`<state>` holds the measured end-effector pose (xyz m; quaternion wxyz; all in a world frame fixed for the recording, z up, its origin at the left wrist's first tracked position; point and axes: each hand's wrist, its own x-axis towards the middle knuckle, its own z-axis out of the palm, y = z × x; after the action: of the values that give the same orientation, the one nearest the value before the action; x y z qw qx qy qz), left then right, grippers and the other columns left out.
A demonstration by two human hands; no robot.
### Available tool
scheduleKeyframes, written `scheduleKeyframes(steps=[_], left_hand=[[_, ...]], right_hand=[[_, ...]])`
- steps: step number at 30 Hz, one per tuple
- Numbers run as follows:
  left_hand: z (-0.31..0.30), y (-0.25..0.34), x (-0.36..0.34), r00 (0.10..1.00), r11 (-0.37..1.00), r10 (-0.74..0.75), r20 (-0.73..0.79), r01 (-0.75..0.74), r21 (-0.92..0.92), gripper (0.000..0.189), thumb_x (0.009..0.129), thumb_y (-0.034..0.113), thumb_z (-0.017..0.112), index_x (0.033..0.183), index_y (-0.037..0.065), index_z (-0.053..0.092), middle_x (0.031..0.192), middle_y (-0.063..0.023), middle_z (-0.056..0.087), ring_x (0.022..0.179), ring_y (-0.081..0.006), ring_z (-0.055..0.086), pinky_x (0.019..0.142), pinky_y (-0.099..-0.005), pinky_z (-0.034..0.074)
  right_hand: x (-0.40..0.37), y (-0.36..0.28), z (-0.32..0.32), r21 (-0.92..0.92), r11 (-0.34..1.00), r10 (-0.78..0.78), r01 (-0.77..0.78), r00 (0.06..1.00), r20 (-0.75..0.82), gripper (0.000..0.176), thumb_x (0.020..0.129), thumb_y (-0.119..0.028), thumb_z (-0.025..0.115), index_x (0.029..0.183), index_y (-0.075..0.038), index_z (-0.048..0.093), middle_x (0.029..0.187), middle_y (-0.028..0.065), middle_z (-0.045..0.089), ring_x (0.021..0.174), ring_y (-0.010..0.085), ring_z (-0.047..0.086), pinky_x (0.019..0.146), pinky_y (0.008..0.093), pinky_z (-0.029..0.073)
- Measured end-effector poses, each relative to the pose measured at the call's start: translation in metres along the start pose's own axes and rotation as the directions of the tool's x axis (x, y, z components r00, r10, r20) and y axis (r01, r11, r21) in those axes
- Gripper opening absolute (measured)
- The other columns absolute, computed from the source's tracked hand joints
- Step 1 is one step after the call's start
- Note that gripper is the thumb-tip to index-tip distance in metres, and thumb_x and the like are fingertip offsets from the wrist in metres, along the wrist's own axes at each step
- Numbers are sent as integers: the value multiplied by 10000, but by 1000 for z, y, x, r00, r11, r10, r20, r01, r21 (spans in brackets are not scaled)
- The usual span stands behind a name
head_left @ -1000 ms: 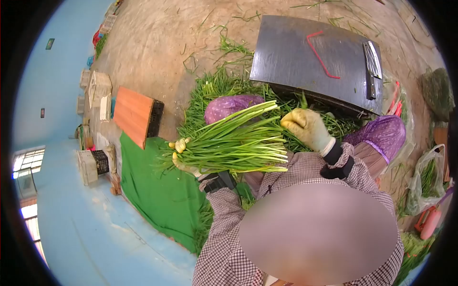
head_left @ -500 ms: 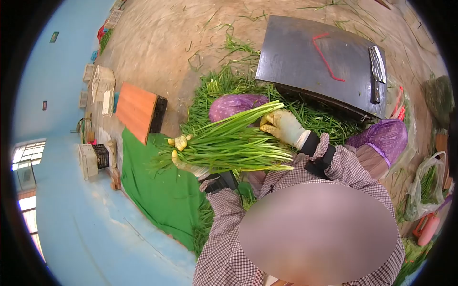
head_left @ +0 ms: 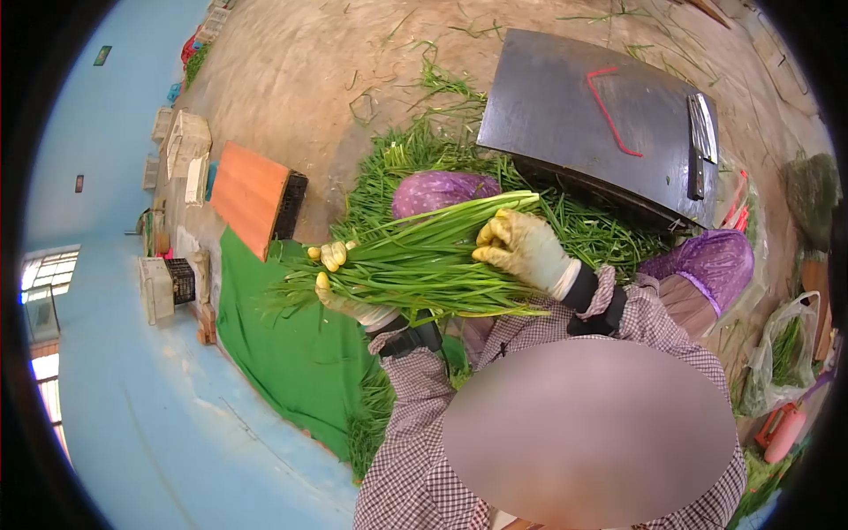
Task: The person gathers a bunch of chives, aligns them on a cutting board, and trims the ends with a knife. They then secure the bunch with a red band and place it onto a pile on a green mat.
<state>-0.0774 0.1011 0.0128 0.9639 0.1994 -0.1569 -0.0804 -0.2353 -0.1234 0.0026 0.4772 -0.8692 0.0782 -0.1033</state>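
A loose bunch of long green chives (head_left: pixel 433 265) lies across my lap, its paler stalk ends toward the right. My left hand (head_left: pixel 340 278), in a yellow-and-white work glove, is wrapped round the leafy left end of the bunch. Over the right part, my right hand (head_left: pixel 526 252) has its gloved fingers curled down onto the chives. Exactly which stalks those fingertips pinch is hidden. More chives (head_left: pixel 406 168) are heaped on the floor around my purple-covered knees (head_left: pixel 442 193).
A dark board (head_left: pixel 592 115) stands ahead, with a knife (head_left: pixel 696 150) and a red cord (head_left: pixel 609 106) on it. At left are a green cloth (head_left: pixel 283 344) and an orange board (head_left: pixel 252 199) on a black crate. A plastic bag of greens (head_left: pixel 786 353) sits at right.
My right hand has shifted slightly left along the bunch, its fingers more curled and its back turned up more. My left hand keeps its grip.
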Motion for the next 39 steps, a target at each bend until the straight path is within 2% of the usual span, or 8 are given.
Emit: scheduleKeyframes(steps=[6, 9, 14, 18, 22, 28, 31, 39], left_hand=[[5, 1, 4, 994, 997, -16, 109, 7, 79, 363, 937, 205, 603, 1279, 96, 555, 962, 2, 554, 989, -159, 550, 1031, -392, 465], [5, 3, 3, 994, 995, -4, 106, -6, 99, 360, 937, 211, 603, 1275, 97, 551, 969, 1, 556, 991, -159, 550, 1024, -385, 469], [0, 1, -2, 999, 998, 5, 43, -8, 61, 366, 938, 214, 601, 1281, 91, 565, 985, -1, 562, 998, -161, 555, 1024, -383, 472], [-3, 0, -1, 999, 998, 14, 48, -16, 54, 375, 931, 230, 611, 1276, 90, 565, 990, -6, 564, 1006, -156, 555, 1015, -380, 471], [18, -9, -1, 997, 998, 20, 70, -24, 66, 371, 908, 213, 597, 1251, 84, 541, 960, -17, 562, 977, -178, 550, 987, -396, 468], [43, -12, -3, 989, 986, 49, 137, -70, 153, 415, 893, 249, 611, 1267, 90, 525, 971, -12, 551, 989, -180, 546, 975, -409, 476], [44, -12, -5, 993, 989, 90, 74, -98, 113, 435, 897, 254, 613, 1288, 93, 509, 990, -15, 551, 1009, -181, 544, 999, -413, 468], [-3, -9, -7, 999, 999, 15, -31, -16, -30, 486, 915, 268, 664, 1370, 132, 559, 1109, 16, 591, 1108, -168, 576, 1026, -420, 494]], right_hand=[[10, 3, 37, -515, 853, -175, 83, 976, -131, 237, 857, -287, 724, 908, -89, 602, 907, 109, 607, 898, 320, 625, 814, 413, 494], [14, 2, 21, 88, 993, 70, -72, 997, 26, 157, 909, -202, 686, 939, -70, 607, 907, 68, 622, 911, 249, 623, 836, 357, 485], [14, -15, -31, 819, 552, 131, -154, 987, 97, 127, 986, -150, 637, 1000, -25, 636, 903, -15, 625, 851, 87, 556, 797, 259, 469], [3, 7, -17, 216, 972, 84, -90, 996, 40, 292, 951, -336, 661, 897, -52, 704, 854, 117, 698, 790, 264, 679, 735, 381, 530], [8, -9, 5, -290, 924, 303, -248, 939, 165, 399, 902, -450, 685, 877, -52, 683, 886, 185, 663, 830, 343, 672, 713, 439, 522], [20, 11, 35, 193, 965, 187, -178, 982, -28, 273, 925, -293, 694, 918, -25, 644, 830, 130, 652, 760, 250, 646, 716, 363, 518], [21, -9, 4, 775, 629, 132, -59, 991, -31, 137, 976, -135, 644, 902, -23, 618, 840, -37, 581, 795, 68, 502, 755, 257, 460], [-3, -25, -71, 873, 486, 120, -52, 993, -7, 106, 1008, -168, 605, 1027, -67, 631, 880, -49, 569, 764, 39, 451, 691, 206, 393]])
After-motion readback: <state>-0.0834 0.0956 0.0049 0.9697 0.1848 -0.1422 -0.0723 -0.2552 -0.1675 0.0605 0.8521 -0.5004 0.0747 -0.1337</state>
